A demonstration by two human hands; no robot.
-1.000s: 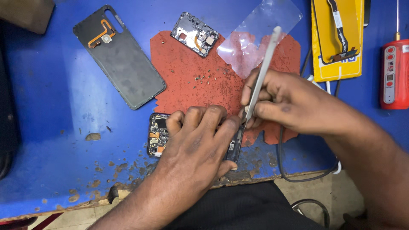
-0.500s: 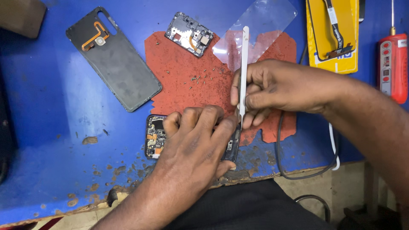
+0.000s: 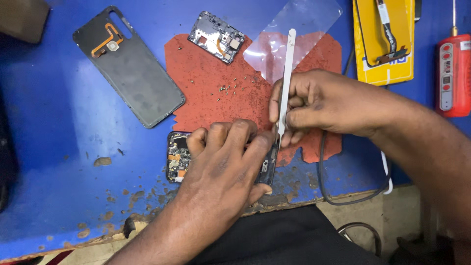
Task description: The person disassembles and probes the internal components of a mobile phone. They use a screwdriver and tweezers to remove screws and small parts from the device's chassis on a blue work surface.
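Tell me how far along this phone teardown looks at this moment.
Done: the back cover lies off to the side, a small inner frame is out, and loose screws sit on the red mat. In hand: the left hand pins the open phone while the right hand works a pry tool at its edge. Left: the board parts in the phone remain in place.

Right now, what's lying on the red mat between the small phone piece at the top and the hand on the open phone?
In the head view, tiny loose screws lie scattered on the red mat, between the small frame piece and the left hand.
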